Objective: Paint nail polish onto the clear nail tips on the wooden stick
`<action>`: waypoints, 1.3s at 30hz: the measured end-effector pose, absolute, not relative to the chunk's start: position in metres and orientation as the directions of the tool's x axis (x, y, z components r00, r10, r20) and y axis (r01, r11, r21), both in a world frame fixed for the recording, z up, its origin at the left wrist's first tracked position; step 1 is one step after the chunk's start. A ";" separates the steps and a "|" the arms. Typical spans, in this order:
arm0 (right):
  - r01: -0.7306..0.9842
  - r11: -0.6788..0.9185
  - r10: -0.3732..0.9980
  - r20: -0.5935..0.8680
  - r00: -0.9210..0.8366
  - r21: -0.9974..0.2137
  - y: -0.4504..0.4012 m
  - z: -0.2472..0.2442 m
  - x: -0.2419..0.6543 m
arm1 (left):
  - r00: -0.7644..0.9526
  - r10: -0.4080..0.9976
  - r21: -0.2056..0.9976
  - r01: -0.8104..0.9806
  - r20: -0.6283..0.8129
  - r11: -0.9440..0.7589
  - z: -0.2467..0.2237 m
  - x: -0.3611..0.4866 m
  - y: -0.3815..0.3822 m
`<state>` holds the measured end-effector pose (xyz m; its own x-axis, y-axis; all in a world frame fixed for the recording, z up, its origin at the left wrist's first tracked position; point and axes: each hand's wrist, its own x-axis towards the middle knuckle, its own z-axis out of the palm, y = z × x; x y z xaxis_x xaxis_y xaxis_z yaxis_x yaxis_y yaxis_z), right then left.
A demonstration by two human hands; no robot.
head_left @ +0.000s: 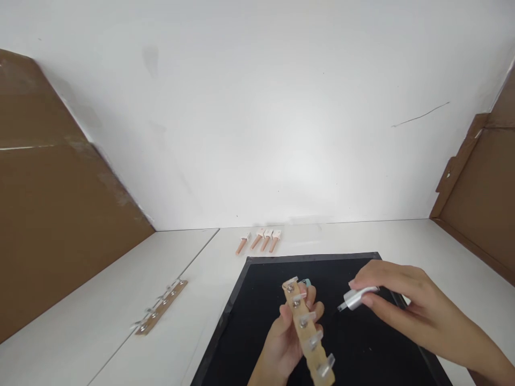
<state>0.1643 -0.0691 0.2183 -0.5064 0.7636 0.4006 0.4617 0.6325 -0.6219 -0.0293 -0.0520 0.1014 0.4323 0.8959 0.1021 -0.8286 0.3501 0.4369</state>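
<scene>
My left hand (284, 340) holds a wooden strip (308, 338) upright over a black mat (249, 332). Several clear nail tips stand out from the strip on small round metal mounts. Off to its right, my right hand (406, 300) pinches a silvery white cap (356, 298) with a short brush tip pointing left toward the strip. The brush and the strip are apart. Behind the fingers of my left hand, a small light-blue item (307, 282) shows only in part.
A second wooden strip (163, 308) with clear tips lies on the white table (217, 289) at left. Several pinkish bottles with white tops (265, 240) lie behind the mat. Brown cardboard panels (60, 187) flank a white back wall (261, 107).
</scene>
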 end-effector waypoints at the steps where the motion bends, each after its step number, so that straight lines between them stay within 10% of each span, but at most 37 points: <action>1: 0.486 0.593 0.795 0.373 -0.478 -0.642 -0.068 0.215 0.166 | 0.411 0.907 0.418 -0.843 0.093 0.340 0.102 -0.029 -0.052; 15: 0.639 0.489 0.870 0.378 -0.315 -0.594 -0.019 0.124 0.157 | 0.227 0.973 0.240 -0.948 0.050 0.208 0.100 -0.024 -0.046; 39: 0.703 0.683 0.715 0.379 -0.588 -0.198 0.032 0.060 0.113 | 0.171 0.977 0.215 -0.957 -0.126 0.195 0.064 -0.030 -0.030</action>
